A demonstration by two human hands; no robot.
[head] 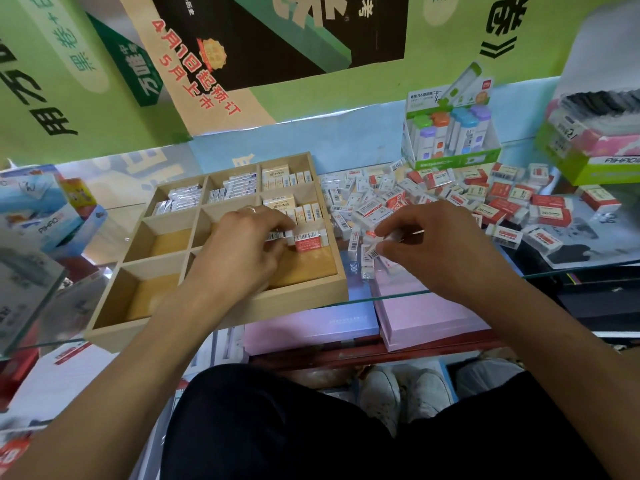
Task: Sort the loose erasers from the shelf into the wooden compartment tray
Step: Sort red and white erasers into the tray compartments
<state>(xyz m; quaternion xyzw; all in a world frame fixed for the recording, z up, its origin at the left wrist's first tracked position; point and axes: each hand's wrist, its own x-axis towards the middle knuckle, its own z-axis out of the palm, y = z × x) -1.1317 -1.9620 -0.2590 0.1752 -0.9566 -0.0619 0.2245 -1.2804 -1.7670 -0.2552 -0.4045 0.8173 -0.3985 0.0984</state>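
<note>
Left hand (242,240): mine, pinching a small wrapped eraser (277,235) over the wooden compartment tray (304,292), beside a red-labelled eraser (310,241) already in its compartment.
Right hand (440,244): fingers curled round a white eraser (389,236), apparently; the grip is partly hidden.
Loose erasers (450,199): heaped on the glass shelf (398,296), right of the tray.
Handling: light, stiff blocks; film wrap likely slippery. Pinch the long sides.
</note>
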